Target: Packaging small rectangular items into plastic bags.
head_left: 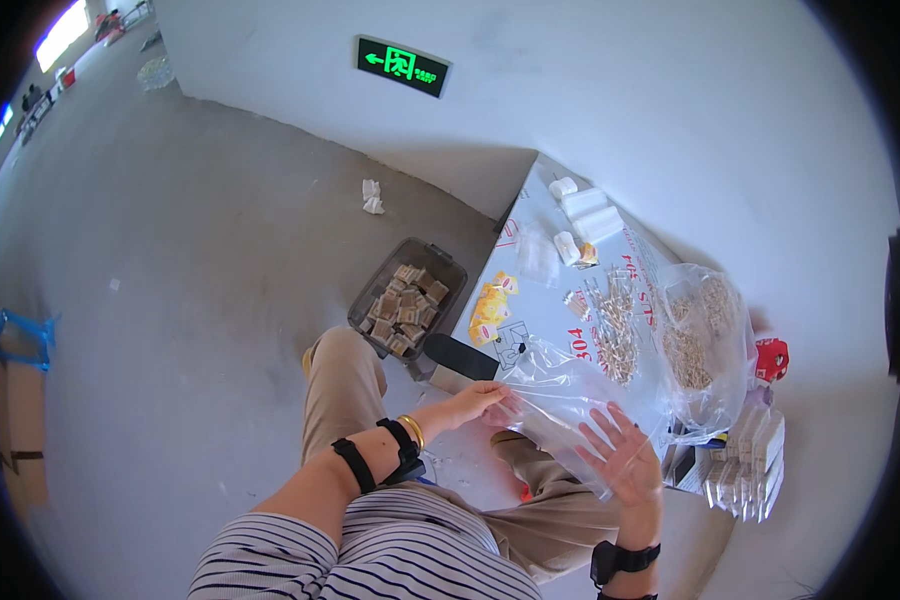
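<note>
Plastic bag (560, 395): clear and limp, spread between two bare hands right of centre in the frame, across the lower edge of a table (545, 305)

Left hand (478, 400): fingers closed on the left edge of the plastic bag, with a gold bangle (411, 432) and black straps (354, 465) on the arm behind it

Right hand (625, 460): open, fingers spread apart, overlapping the bag's right side; whether it touches the film cannot be told

Silver tabletop: printed in red, bearing a loose heap of thin pale sticks (616, 325) right of centre, white packs (585, 213) above it and yellow printed pieces (491, 308) to its left

Bulging clear sack (698, 340): beside the heap at the frame's right, more pale sticks inside

Wrapped packs (748, 460): stacked at lower right, just below the sack

Grey bin (459, 272): on the floor left of the table, holding small brown-and-white packs (405, 308)

Wall (610, 90): green sign (402, 66) at upper centre
</note>
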The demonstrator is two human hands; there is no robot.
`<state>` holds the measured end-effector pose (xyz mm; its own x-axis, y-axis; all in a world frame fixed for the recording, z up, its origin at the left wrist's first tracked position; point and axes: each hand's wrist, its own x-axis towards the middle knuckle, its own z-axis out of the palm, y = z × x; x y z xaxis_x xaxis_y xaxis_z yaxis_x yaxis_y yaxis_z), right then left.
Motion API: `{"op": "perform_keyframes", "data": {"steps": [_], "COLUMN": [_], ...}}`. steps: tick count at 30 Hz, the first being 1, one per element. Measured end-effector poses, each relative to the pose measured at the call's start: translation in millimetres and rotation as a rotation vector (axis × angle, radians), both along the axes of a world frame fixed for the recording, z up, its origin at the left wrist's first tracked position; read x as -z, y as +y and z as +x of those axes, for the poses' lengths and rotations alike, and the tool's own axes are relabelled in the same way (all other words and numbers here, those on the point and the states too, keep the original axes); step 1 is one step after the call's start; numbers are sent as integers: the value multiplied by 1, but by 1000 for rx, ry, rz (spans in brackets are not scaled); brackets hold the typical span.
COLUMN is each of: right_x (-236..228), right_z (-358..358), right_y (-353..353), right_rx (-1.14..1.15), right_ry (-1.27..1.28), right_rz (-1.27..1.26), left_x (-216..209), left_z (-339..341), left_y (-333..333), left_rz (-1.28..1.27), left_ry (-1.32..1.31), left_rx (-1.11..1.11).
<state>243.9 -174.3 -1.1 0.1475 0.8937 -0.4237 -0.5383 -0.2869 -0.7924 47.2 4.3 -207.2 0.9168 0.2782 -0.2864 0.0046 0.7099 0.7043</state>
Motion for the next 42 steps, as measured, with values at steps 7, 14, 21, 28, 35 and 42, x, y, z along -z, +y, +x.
{"op": "perform_keyframes", "data": {"steps": [7, 14, 21, 28, 35, 42], "right_x": [-20, 40, 63, 106, 5, -18], "right_z": [-16, -22, -49, -22, -70, -67], "right_y": [47, 90, 124, 82, 79, 83], "right_rx": [-13, 149, 182, -158, -610, -318], "right_ry": [-13, -54, -70, -795, -1579, -1760], "right_rz": [-84, -264, -378, -210, -293, 228], "left_x": [31, -66, -124, -141, -153, -147], "left_z": [-6, -6, 11, 19, 4, 3], "left_y": [4, 30, 16, 20, 52, 57], "left_rz": [371, 739, 1107, 1255, 1334, 1000], "left_ry": [278, 28, 35, 159, 291, 181], "left_rx": [-286, -334, -255, -399, -461, -435]}}
